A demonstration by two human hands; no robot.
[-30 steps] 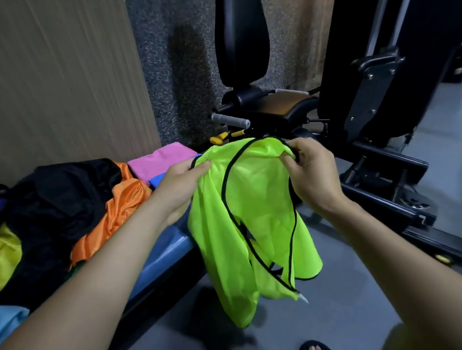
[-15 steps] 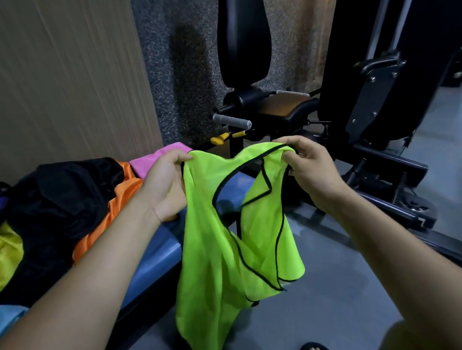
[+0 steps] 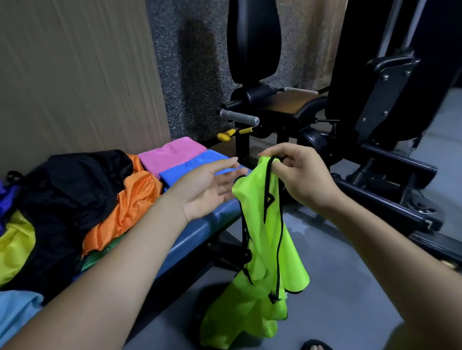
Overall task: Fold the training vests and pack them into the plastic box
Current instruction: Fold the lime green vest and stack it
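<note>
A neon green training vest (image 3: 262, 253) with black trim hangs down in front of me, above the grey floor. My right hand (image 3: 298, 174) pinches it by its top straps. My left hand (image 3: 206, 189) is flat with straight fingers, palm up, just left of the vest's top and holding nothing. A folded pink vest (image 3: 170, 153) and a folded blue vest (image 3: 195, 163) lie on the far end of the blue padded bench (image 3: 200, 229). No plastic box shows in this view.
A heap of loose vests covers the bench's left part: black (image 3: 66, 187), orange (image 3: 125, 208), yellow (image 3: 10, 245), dark blue, light blue. A black gym machine (image 3: 367, 116) with a seat and a grey handle stands behind and to the right. My sandalled foot (image 3: 317, 349) is on the floor.
My left hand has let go of the vest's left shoulder and opened. The vest now hangs bunched from my right hand alone, which has dropped lower.
</note>
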